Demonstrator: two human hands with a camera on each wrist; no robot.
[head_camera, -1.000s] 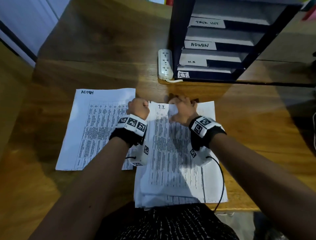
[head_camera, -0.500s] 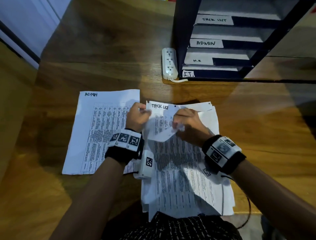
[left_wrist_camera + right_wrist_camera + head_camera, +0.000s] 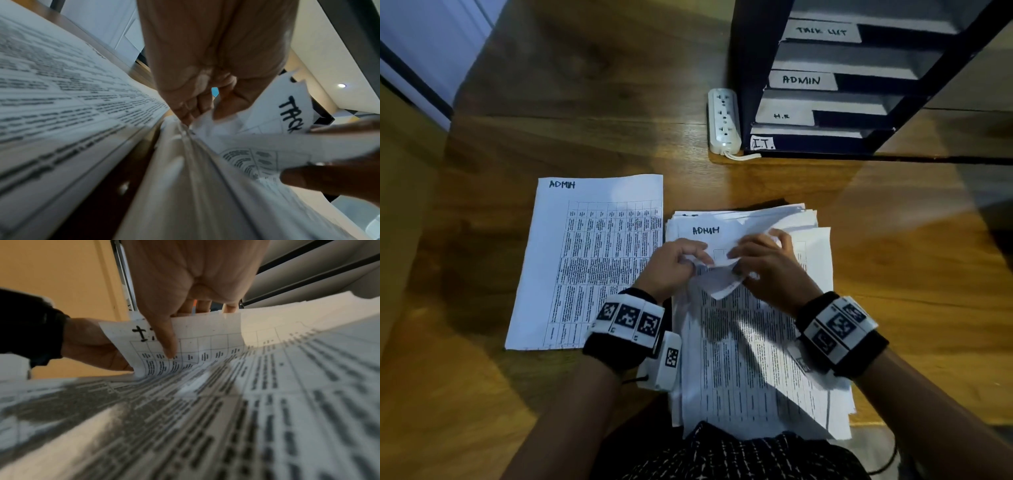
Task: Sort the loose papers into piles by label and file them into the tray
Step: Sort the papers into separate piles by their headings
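Note:
A stack of printed papers (image 3: 756, 359) lies in front of me on the desk. Both hands curl the upper edges of its top sheets (image 3: 719, 284) back towards me. My left hand (image 3: 693, 262) pinches their left side and my right hand (image 3: 739, 262) pinches their right side. Uncovered beneath them is a sheet marked ADMIN (image 3: 705, 230). In the right wrist view my thumb (image 3: 168, 344) presses on the curled I.T. sheet (image 3: 205, 340). The left wrist view shows a curled sheet lettered "TACK" (image 3: 287, 113) behind it. A single ADMIN sheet (image 3: 592, 260) lies flat to the left of the stack.
A dark filing tray (image 3: 756, 68) stands at the back right, with slots labelled TASK LIST, ADMIN, H.R and I.T. from top to bottom. A white power strip (image 3: 723, 121) lies against its left side. Bare wooden desk (image 3: 585, 102) stretches behind the papers.
The I.T. sheet, flat a second ago, was curled back and showed a task list sheet. That one is now curled back too, showing an ADMIN sheet. Both hands drew nearer to me.

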